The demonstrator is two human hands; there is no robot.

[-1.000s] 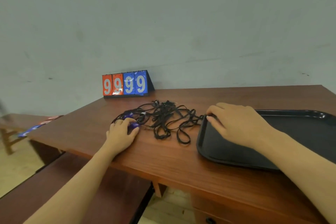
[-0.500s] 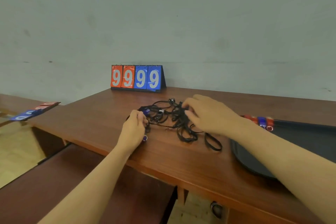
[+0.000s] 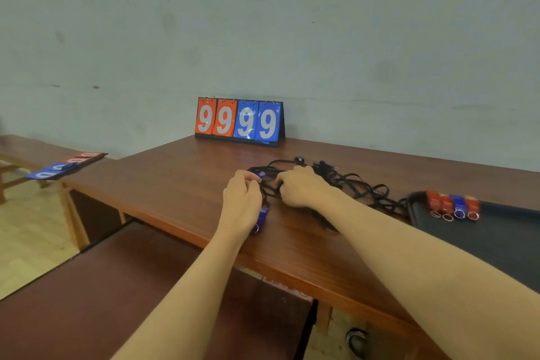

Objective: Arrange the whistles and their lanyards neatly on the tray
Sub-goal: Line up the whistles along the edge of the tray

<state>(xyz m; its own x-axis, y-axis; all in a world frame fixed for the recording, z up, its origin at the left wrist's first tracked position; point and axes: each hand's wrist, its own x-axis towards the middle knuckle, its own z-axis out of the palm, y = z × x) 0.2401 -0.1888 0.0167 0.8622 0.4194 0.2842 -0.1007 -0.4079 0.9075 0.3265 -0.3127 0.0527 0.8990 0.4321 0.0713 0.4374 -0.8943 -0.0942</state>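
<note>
Scoreboard (image 3: 239,121) reads 9999, far on table (image 3: 175,184). Left hand (image 3: 242,202) curled, pinching lanyards (image 3: 350,184) mid-table; blue whistle (image 3: 262,215) beneath it. Right hand (image 3: 301,185) clutches same tangle. Four whistles (image 3: 451,203) on tray (image 3: 496,237), right.

From my feed I see a plain pale grey-green wall (image 3: 321,23) filling the upper half, scuffed and marked with a few dark specks; a faint horizontal line runs across it low down; below it stands a reddish-brown wooden desk (image 3: 181,184) with a glossy top, its front edge catching soft, even light; a flip scoreboard (image 3: 239,121) stands at the desk's back edge against the wall, showing 9 9 in red and 9 9 in blue; to the left a second wooden table (image 3: 26,149) carries another scoreboard lying flat (image 3: 65,164); a dark brown bench (image 3: 117,295) sits in front of the desk; the floor (image 3: 26,245) is light wood.
</note>
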